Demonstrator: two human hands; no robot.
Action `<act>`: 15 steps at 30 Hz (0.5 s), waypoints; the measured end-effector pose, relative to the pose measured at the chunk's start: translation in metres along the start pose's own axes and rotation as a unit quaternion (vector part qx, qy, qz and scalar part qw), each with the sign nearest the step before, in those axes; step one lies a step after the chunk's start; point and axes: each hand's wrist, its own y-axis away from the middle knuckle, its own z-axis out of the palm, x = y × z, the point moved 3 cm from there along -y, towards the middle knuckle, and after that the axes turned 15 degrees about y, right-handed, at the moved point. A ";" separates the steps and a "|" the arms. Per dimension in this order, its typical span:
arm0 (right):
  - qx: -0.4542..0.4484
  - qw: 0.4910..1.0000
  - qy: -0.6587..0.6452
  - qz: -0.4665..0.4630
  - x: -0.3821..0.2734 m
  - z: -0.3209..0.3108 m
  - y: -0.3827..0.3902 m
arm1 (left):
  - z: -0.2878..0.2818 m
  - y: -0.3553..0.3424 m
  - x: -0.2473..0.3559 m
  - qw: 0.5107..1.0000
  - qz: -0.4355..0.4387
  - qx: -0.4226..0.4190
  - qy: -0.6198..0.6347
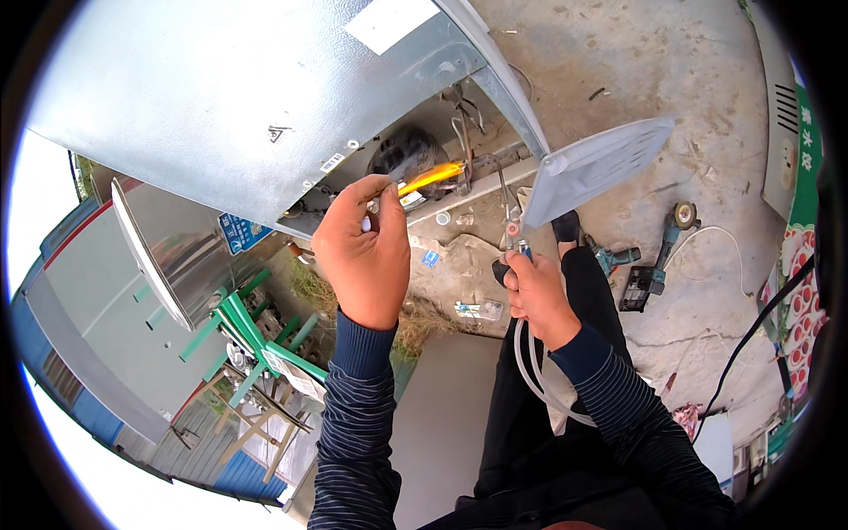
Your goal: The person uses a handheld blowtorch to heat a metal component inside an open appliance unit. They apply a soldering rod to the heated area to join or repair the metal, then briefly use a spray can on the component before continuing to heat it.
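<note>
My right hand (541, 296) is wrapped round the handle of a gas torch (512, 231), whose thin bent metal neck rises toward the open bottom compartment of a grey metal cabinet (256, 97). A long yellow-orange flame (431, 178) streams left from the torch's tip. Close to the flame's far end, my left hand (367, 252) is closed with thumb and forefinger together. A small white bit shows between its fingers, too little to name. Behind the flame sits a dark rounded compressor (408, 155) with thin pipes (464, 124) beside it. Clear hoses (534, 367) hang below my right hand.
A grey louvred panel (601, 168) stands out at the cabinet's right. Cordless power tools (654, 265) lie on the concrete floor beyond my leg. Green stacked stools (252, 322) are at left. A small clear packet (480, 309) and a white cap (442, 217) lie near the cabinet.
</note>
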 end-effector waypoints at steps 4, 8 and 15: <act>0.001 1.000 0.008 0.003 -0.001 0.002 -0.003 | 0.021 -0.017 -0.010 0.999 0.016 -0.034 -0.011; 0.002 1.000 0.014 0.001 -0.005 0.003 0.001 | 0.034 -0.023 -0.019 0.996 0.024 -0.066 -0.050; 0.013 0.999 0.028 -0.010 -0.005 0.002 -0.001 | 0.043 -0.021 -0.026 0.996 -0.002 -0.082 -0.036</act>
